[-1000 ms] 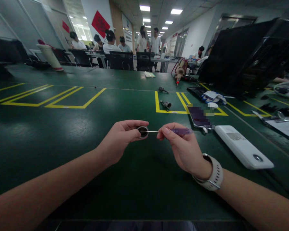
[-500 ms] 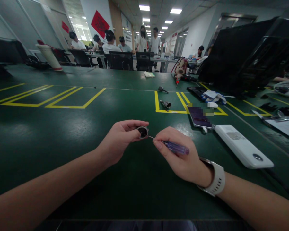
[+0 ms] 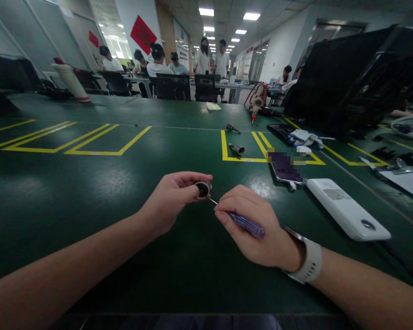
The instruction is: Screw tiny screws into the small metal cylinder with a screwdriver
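Between the thumb and fingers of my left hand (image 3: 174, 195) is a small round metal part (image 3: 203, 189), its dark hollow end turned toward me. My right hand (image 3: 249, 224) grips a screwdriver (image 3: 246, 223) with a clear purple handle. The thin shaft points up and left, its tip close to the round part's lower right edge; whether they touch I cannot tell. Both hands are above the green table (image 3: 158, 279). Beyond them, inside yellow tape lines, lies a dark metal connector piece (image 3: 237, 149), with another small dark piece (image 3: 232, 128) farther back.
To the right are a phone (image 3: 285, 167), a white power bank (image 3: 347, 208) with a cable, and a blue-and-white cloth (image 3: 305, 138). A clipboard (image 3: 406, 178) lies at the far right, near a large black monitor (image 3: 344, 78). Several people are at tables behind.
My right hand has shifted slightly left and the screwdriver's handle has dropped, with its tip lower, away from the part's opening. My left hand has barely moved; the round part is tilted slightly.
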Demonstrator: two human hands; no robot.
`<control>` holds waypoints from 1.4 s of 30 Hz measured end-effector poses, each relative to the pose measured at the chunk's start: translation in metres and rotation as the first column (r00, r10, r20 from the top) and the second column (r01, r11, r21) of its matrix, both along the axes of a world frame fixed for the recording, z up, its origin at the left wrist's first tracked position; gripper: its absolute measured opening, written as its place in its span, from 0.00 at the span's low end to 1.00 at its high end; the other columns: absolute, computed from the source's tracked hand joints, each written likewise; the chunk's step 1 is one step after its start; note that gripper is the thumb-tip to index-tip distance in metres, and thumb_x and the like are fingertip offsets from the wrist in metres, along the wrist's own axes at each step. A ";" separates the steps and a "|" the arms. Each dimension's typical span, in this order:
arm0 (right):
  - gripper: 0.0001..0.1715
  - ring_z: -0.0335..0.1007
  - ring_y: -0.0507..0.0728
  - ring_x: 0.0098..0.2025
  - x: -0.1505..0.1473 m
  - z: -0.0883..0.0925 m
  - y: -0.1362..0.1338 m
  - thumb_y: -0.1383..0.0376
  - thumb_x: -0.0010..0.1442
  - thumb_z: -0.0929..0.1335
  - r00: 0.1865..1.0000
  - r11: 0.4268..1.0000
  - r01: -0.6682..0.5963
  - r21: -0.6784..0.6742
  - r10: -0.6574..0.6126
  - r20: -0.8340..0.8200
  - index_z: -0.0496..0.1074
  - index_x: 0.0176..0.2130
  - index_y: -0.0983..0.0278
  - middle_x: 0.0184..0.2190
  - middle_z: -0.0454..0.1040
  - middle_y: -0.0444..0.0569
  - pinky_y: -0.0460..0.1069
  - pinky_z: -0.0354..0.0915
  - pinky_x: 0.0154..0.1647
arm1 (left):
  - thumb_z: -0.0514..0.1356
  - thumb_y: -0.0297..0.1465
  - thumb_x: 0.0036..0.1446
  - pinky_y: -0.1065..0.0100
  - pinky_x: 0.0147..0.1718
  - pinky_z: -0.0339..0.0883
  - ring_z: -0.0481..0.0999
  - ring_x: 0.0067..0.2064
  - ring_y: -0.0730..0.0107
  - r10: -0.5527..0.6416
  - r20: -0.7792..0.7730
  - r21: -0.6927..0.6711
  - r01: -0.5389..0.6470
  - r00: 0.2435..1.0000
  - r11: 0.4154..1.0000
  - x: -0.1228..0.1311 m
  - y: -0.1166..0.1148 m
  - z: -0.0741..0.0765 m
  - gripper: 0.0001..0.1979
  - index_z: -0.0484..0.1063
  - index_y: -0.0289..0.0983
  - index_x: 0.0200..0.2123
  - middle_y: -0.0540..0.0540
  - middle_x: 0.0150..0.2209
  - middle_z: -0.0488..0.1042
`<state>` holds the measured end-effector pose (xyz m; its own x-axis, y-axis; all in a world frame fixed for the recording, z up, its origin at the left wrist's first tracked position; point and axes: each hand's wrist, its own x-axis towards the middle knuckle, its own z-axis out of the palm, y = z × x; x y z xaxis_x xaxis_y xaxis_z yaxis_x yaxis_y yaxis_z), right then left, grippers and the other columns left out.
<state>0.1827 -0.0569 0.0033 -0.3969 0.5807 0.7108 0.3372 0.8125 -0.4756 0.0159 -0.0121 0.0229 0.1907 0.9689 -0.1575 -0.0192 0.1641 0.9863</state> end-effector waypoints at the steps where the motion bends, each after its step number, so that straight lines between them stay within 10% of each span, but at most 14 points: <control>1: 0.04 0.67 0.52 0.35 0.000 0.000 0.000 0.74 0.57 0.65 1.000 1.000 0.001 -0.001 -0.001 0.006 0.70 0.34 0.69 0.30 0.72 0.51 0.49 0.64 0.38 | 0.64 0.25 0.43 0.68 0.36 0.70 0.77 0.32 0.70 0.002 -0.002 -0.001 -0.002 1.000 1.000 0.000 0.000 0.000 0.13 0.76 0.32 0.37 0.44 0.33 0.79; 35: 0.05 0.68 0.53 0.34 0.000 0.001 -0.001 0.72 0.57 0.65 0.998 0.998 0.029 -0.054 -0.032 -0.056 0.70 0.35 0.66 0.31 0.73 0.49 0.51 0.65 0.37 | 0.63 0.24 0.43 0.65 0.40 0.71 0.78 0.35 0.67 -0.005 -0.048 0.004 0.005 0.999 1.000 -0.001 0.003 -0.003 0.11 0.77 0.33 0.34 0.44 0.31 0.79; 39: 0.06 0.67 0.52 0.31 0.004 -0.002 0.009 0.67 0.59 0.65 0.895 0.969 0.022 -0.246 -0.129 -0.427 0.70 0.30 0.63 0.27 0.71 0.45 0.49 0.64 0.32 | 0.63 0.22 0.45 0.66 0.40 0.72 0.78 0.34 0.68 0.035 -0.027 0.028 -0.035 0.999 0.999 -0.003 0.007 -0.004 0.10 0.76 0.32 0.35 0.44 0.32 0.79; 42: 0.06 0.67 0.51 0.29 0.007 -0.010 0.027 0.64 0.57 0.67 0.778 0.832 -0.152 -0.533 -0.231 -0.584 0.70 0.29 0.64 0.25 0.70 0.44 0.48 0.64 0.32 | 0.62 0.20 0.45 0.66 0.40 0.74 0.78 0.34 0.68 0.100 0.005 0.009 -0.100 0.995 0.995 -0.004 0.010 0.000 0.10 0.75 0.31 0.35 0.43 0.35 0.78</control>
